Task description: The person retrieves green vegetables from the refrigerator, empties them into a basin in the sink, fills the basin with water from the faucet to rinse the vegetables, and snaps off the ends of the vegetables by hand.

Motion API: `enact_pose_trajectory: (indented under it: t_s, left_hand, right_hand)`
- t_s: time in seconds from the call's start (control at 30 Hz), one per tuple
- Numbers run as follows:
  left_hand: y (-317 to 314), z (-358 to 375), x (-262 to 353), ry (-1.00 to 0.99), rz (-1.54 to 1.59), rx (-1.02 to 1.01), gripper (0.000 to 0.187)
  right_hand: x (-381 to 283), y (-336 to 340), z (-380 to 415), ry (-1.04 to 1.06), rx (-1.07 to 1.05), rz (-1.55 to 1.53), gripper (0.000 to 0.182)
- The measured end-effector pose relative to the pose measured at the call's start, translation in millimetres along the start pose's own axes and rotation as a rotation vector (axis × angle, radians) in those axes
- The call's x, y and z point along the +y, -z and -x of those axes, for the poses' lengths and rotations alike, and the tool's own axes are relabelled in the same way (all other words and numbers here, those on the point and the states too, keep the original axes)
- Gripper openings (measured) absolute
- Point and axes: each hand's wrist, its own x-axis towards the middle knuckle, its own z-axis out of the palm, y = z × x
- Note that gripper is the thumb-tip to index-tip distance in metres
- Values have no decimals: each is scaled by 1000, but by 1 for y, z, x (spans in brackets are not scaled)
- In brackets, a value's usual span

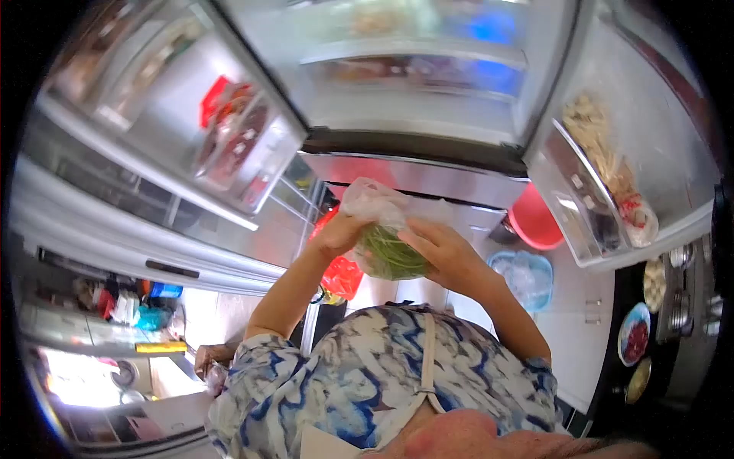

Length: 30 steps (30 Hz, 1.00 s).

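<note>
A clear plastic bag of long green vegetables is in front of my body, below the open fridge. My left hand grips the bag's whitish gathered upper part at its left side. On the other side my right hand is wrapped against the bag, its fingers over the green stalks. The exact kind of vegetable cannot be made out through the plastic.
The open fridge stands ahead, packed shelves inside. Its left door and right door hold bagged food. A red bag, a pink bucket and a light blue basin sit low down. At right, a plate rests on a dark counter.
</note>
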Motion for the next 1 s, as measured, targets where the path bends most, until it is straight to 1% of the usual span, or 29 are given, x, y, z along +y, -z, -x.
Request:
enact_pose_trajectory:
  t_s: [0.07,0.1,0.17,0.2,0.23,0.3,0.37,0.43,0.47,0.5,0.53,0.57,0.6,0.63,0.67,0.7,0.77,0.8,0.83,0.87,0.9,0.93,0.97,1.0]
  left_hand:
    - [6,6,7,103,87,411,38]
    - [-1,19,-16,-12,217,368,38]
    - [19,62,6,-37,153,617,29]
    - [26,85,25,-91,94,718,23]
    - [37,101,26,-105,100,725,23]
    - [67,140,26,-233,73,961,19]
    - [99,189,31,-261,64,1125,16]
    - [118,228,45,-333,-23,1225,23]
    - [134,238,50,-363,-13,1265,28]
    - [152,249,53,-390,0,1306,34]
    - [175,256,53,-264,0,1416,42]
    - [197,261,52,-260,7,1410,42]
    - [212,263,53,-281,-81,1366,41]
    - [228,262,53,-308,-173,1315,40]
    - [244,257,51,-347,-203,1343,32]
    - [263,256,47,-350,-202,1319,32]
    - [302,261,38,-121,-350,1299,29]
    - [329,269,37,-329,-682,921,27]
    - [350,267,26,-348,-837,821,22]
    - [365,268,18,-319,-920,783,19]
    - [374,268,13,-264,-889,781,16]
    - [378,266,12,-206,-773,806,15]
    - [364,263,21,-147,-612,845,14]
    - [347,260,31,-97,-448,892,15]
  right_hand:
    - [3,-5,-14,47,109,-25,74]
    - [-21,9,-14,65,-15,101,74]
    - [-52,-10,-44,131,-19,73,75]
    - [-69,-18,-64,147,-40,79,76]
    - [-77,-23,-76,160,-48,85,76]
    - [-88,-34,-98,182,-34,33,75]
    - [-95,-44,-114,184,-19,24,73]
    - [-94,-58,-124,130,-35,-39,70]
    - [-96,-62,-129,120,-64,-34,62]
    - [-98,-69,-133,113,-67,-27,62]
    - [-100,-77,-137,94,-82,-50,58]
    - [-102,-84,-140,73,-98,-74,53]
    - [-104,-90,-140,63,-102,-70,53]
    - [-106,-94,-141,50,-131,-62,49]
    - [-106,-97,-141,38,-151,-52,44]
    - [-104,-97,-138,24,-138,-38,44]
    - [-99,-93,-122,-135,-214,-93,42]
    - [-96,-89,-109,-133,-152,-21,39]
    - [-92,-82,-93,-195,-121,14,39]
    - [-89,-75,-77,-266,-58,-3,38]
    - [-88,-66,-61,-331,14,-16,38]
    - [-99,-45,-51,-548,59,-103,37]
    - [-100,-26,-37,-548,185,-68,35]
    - [-91,-12,-11,-518,342,98,32]
